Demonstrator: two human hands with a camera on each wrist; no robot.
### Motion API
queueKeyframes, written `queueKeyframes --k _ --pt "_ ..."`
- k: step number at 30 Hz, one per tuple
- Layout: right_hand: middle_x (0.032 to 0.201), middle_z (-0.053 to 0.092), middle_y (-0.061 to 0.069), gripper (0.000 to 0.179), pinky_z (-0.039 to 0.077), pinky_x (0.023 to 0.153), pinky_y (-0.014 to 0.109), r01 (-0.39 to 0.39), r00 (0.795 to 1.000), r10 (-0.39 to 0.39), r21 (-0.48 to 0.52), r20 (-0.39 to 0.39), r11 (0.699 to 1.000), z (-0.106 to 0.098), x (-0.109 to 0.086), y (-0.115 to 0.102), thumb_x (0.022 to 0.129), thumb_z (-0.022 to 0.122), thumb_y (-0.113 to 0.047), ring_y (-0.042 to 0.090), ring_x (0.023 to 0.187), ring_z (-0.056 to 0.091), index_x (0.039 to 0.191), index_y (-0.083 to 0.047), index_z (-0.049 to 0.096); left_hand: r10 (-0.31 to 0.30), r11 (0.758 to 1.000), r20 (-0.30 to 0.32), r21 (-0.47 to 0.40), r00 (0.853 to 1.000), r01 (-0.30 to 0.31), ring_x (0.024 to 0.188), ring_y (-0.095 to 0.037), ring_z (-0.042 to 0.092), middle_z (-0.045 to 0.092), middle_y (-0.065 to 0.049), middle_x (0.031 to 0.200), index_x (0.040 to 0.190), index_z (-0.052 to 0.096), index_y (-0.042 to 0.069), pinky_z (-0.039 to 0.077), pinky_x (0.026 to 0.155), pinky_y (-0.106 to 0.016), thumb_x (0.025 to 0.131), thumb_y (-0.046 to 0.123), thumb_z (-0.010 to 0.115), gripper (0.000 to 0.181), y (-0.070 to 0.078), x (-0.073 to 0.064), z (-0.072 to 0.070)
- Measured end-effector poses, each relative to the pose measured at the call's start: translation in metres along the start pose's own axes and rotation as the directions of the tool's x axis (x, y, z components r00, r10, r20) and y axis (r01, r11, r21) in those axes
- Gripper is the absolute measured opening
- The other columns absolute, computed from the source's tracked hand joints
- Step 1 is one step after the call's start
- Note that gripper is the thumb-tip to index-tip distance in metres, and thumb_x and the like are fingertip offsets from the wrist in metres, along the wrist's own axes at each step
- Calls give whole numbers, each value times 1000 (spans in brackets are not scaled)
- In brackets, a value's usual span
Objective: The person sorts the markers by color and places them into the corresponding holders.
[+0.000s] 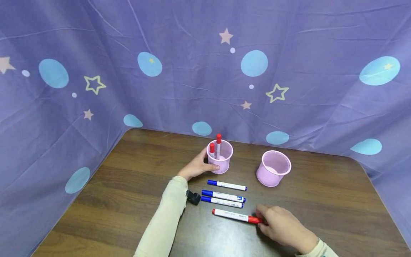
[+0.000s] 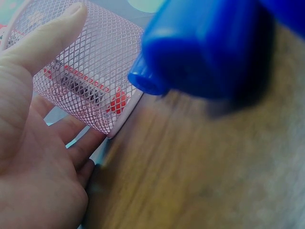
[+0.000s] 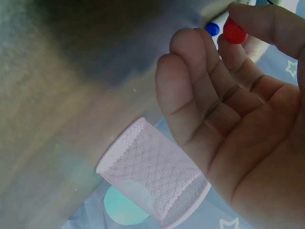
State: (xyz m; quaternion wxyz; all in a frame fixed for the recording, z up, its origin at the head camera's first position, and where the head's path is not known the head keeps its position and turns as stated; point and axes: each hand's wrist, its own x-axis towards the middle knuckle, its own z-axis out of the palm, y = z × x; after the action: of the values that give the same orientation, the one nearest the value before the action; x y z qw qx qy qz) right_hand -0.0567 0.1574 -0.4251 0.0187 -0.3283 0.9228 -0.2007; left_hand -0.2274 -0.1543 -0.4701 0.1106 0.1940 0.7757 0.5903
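My left hand (image 1: 198, 166) holds a pink mesh pen cup (image 1: 224, 166), its thumb across the near side and its fingers around the left. Two red-capped markers (image 1: 218, 140) stand inside that cup, tips of caps above the rim; through the mesh in the left wrist view one red-and-white marker (image 2: 83, 88) shows. On the table at front, my right hand (image 1: 280, 225) pinches a red marker (image 1: 232, 215) by its capped end. In the right wrist view the red end (image 3: 235, 31) sits between thumb and forefinger, with the other fingers loosely bent.
Several blue markers, among them an upper one (image 1: 231, 185), lie side by side between the left cup and the red marker. A second pink mesh cup (image 1: 268, 177) stands upright at right. Behind the wooden table (image 1: 128, 185) hangs a purple patterned cloth (image 1: 192, 71).
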Motion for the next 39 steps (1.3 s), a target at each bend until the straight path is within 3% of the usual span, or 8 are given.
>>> queueKeyframes --k 7,9,16,23,31,34,39 --pt "66 39 -22 31 33 47 21 37 999 -34 99 -33 994 -17 3 -2 81 79 -13 -2 56 38 80 -26 51 -8 1000 20 -23 1000 8 139 -37 39 44 -23 150 159 21 3 27 116 -50 82 5 80 98 30 -11 -2" --pt "67 40 -22 31 33 48 19 69 996 -61 124 -70 990 -19 3 -2 80 79 -12 -3 56 38 81 -26 52 -9 1000 25 -21 1000 9 139 -37 38 43 -24 150 160 19 2 26 116 -49 82 4 80 98 28 -10 -1" --pt "71 47 -22 31 39 49 16 177 973 -133 234 -191 956 -28 7 -4 80 78 -4 -5 60 44 88 -25 56 -6 1000 2 -15 1000 6 140 -36 38 42 -21 152 161 19 8 25 116 -51 81 7 82 101 3 0 0" --pt "77 57 -18 35 50 53 24 238 956 -146 377 -256 895 -35 13 -9 79 75 4 0 66 55 93 -23 58 -5 1000 -12 -3 1000 5 135 -30 44 49 -17 146 161 23 12 28 115 -47 81 9 83 100 1 -1 0" --pt "85 65 -9 35 52 61 24 327 926 -184 453 -330 829 -42 22 -17 79 73 10 7 70 61 97 -18 61 -15 1000 -11 13 1000 15 134 -33 45 50 -20 144 160 23 11 29 115 -49 81 10 83 99 2 -1 -1" --pt "84 66 -5 35 52 60 25 340 915 -166 486 -367 805 -45 27 -19 79 71 12 10 69 62 97 -15 62 -20 1000 -1 14 1000 20 135 -34 44 48 -22 146 161 21 9 27 115 -50 82 10 83 100 1 -1 -1" --pt "84 69 3 30 52 60 24 327 890 -59 545 -451 772 -58 42 -21 82 70 15 13 69 63 99 -9 64 -25 1000 18 6 1000 25 136 -38 42 46 -26 146 161 17 4 28 115 -50 83 6 81 101 1 0 -2"
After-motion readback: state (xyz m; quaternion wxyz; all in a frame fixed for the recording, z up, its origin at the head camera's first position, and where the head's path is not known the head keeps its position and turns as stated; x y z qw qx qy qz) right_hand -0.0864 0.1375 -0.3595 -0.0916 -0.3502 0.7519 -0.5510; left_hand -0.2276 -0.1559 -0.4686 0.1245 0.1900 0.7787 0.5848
